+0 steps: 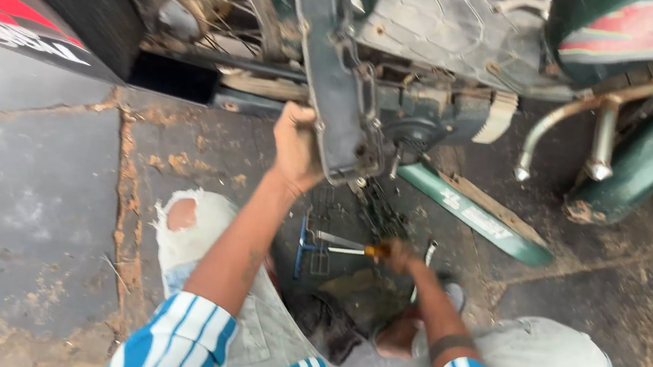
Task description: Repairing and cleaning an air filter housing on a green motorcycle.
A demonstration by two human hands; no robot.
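Note:
I crouch beside a motorcycle lying on its side. My left hand (296,142) grips the edge of a long grey metal chain cover (334,88) on the bike. My right hand (399,254) is closed around a screwdriver with an orange-and-black handle (360,250), its shaft pointing left, low near the ground. A bare drive chain (376,208) hangs just above that hand. Both my knees show through torn pale jeans.
A green cover panel (475,214) lies on the dirty concrete to the right. A blue tool (303,245) and a spanner (424,265) rest on the ground near my right hand. A spoked wheel (216,5) is at the top left, chrome pipes (602,138) at the right.

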